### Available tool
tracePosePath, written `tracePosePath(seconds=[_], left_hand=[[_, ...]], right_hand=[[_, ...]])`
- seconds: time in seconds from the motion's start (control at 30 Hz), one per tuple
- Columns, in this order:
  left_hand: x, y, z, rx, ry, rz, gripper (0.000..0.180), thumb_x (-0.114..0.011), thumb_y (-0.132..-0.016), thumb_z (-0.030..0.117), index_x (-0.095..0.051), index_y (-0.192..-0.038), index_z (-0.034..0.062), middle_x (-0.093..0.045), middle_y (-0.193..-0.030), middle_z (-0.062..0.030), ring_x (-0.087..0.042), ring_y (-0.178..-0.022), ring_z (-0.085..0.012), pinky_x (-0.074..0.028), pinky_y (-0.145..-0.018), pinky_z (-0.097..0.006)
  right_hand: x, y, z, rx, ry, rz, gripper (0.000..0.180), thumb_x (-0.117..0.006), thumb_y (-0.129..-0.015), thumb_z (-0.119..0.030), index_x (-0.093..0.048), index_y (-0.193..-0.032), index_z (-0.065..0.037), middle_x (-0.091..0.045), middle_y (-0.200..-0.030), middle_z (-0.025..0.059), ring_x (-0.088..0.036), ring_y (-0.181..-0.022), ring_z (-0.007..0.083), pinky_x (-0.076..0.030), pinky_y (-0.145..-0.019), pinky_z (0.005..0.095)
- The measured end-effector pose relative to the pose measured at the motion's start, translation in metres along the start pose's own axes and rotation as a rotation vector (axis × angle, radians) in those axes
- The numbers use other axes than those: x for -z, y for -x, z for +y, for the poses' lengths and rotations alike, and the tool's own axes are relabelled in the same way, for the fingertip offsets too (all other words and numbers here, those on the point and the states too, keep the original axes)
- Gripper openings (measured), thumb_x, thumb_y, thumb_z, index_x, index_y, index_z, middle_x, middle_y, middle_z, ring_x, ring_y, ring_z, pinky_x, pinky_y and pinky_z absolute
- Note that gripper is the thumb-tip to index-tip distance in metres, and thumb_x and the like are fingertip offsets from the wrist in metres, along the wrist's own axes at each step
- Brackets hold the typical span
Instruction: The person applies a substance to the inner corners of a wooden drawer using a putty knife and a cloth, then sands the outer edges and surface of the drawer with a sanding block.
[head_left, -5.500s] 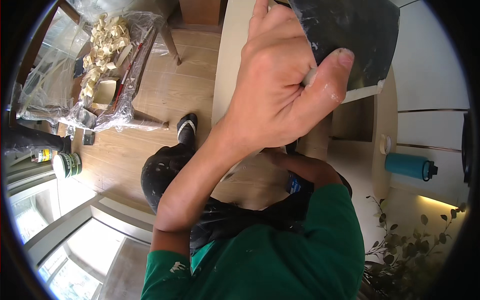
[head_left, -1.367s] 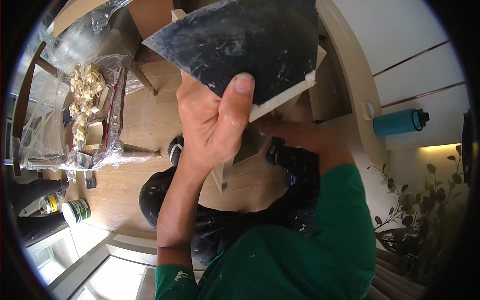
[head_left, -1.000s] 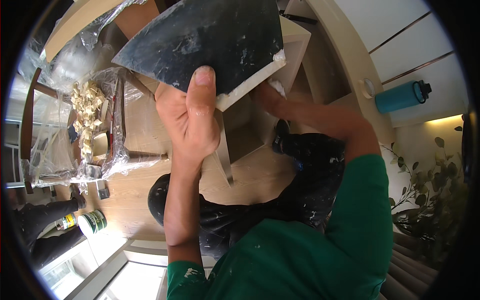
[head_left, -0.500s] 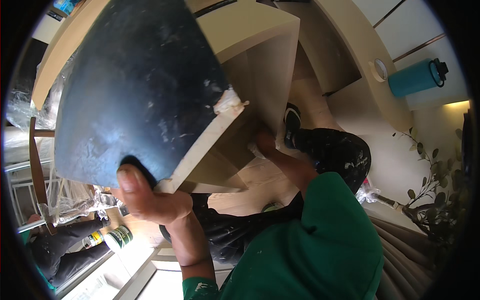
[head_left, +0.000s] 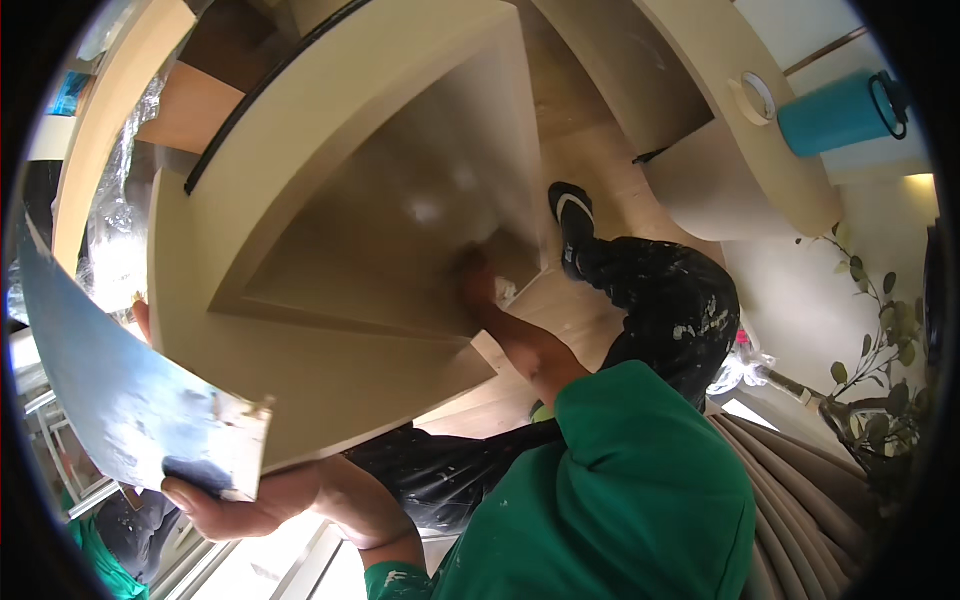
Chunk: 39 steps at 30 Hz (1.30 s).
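Observation:
My left hand [head_left: 250, 500] is at the lower left, thumb on top of a wide dark flat board [head_left: 130, 390] smeared with white filler, which it holds by the near edge. My right hand [head_left: 480, 285] reaches into the back corner of a beige wooden niche [head_left: 400, 220] and presses against its inner surface. It is blurred, with a small white bit beside it, so I cannot tell what it holds. The niche's thick front edge [head_left: 330, 380] lies between my two hands.
A teal bottle [head_left: 835, 110] and a ring of tape [head_left: 755, 95] sit on a curved beige shelf at the upper right. My paint-spattered dark trousers [head_left: 670, 310] and shoe [head_left: 572, 215] are over the wooden floor. A leafy plant [head_left: 880, 340] is at the right, clear plastic sheeting [head_left: 110, 250] at the left.
The dark board has swung from the upper middle of the view down to the lower left. The niche is now uncovered and my right hand has moved deeper into it.

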<state>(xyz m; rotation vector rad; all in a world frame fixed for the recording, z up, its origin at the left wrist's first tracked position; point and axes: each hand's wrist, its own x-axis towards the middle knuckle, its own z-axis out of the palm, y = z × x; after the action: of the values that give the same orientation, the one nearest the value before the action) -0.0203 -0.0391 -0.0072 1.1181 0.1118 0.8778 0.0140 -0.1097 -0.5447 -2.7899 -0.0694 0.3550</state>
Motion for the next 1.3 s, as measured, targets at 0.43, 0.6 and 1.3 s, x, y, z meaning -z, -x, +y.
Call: tracePosePath(seconds=[0.43, 0.6, 1.3], left_hand=[[0.042, 0.001, -0.008, -0.738, -0.626, 0.189, 0.075, -0.051, -0.088, 0.038, -0.024, -0.142, -0.0068, -0.029, -0.145, -0.0217, -0.032, -0.134, -0.0316, -0.025, -0.113, -0.044], [0.051, 0.001, -0.003, -0.761, -0.629, 0.143, 0.065, -0.050, -0.090, 0.034, -0.030, -0.137, -0.0071, -0.035, -0.139, -0.0204, -0.036, -0.128, -0.0297, -0.028, -0.109, -0.043], [0.018, -0.028, -0.027, -0.589, -0.328, -0.247, 0.030, -0.048, -0.098, 0.017, -0.057, -0.113, -0.0084, -0.058, -0.112, -0.0150, -0.052, -0.102, -0.0215, -0.038, -0.094, -0.035]], right_hand=[[-0.012, -0.025, 0.091, -0.058, 0.000, 0.245, 0.028, -0.053, -0.088, -0.014, -0.070, -0.107, -0.002, -0.063, -0.118, 0.0228, -0.058, -0.114, 0.0334, -0.046, -0.099, 0.0449], [-0.037, -0.048, 0.119, 0.129, 0.237, 0.123, 0.030, -0.051, -0.089, -0.015, -0.070, -0.108, -0.002, -0.063, -0.115, 0.0208, -0.056, -0.114, 0.0313, -0.043, -0.100, 0.0461], [0.085, -0.026, 0.121, 0.758, 0.531, 0.128, 0.028, -0.058, -0.087, -0.014, -0.072, -0.108, -0.002, -0.066, -0.116, 0.0179, -0.057, -0.114, 0.0357, -0.043, -0.103, 0.0466]])
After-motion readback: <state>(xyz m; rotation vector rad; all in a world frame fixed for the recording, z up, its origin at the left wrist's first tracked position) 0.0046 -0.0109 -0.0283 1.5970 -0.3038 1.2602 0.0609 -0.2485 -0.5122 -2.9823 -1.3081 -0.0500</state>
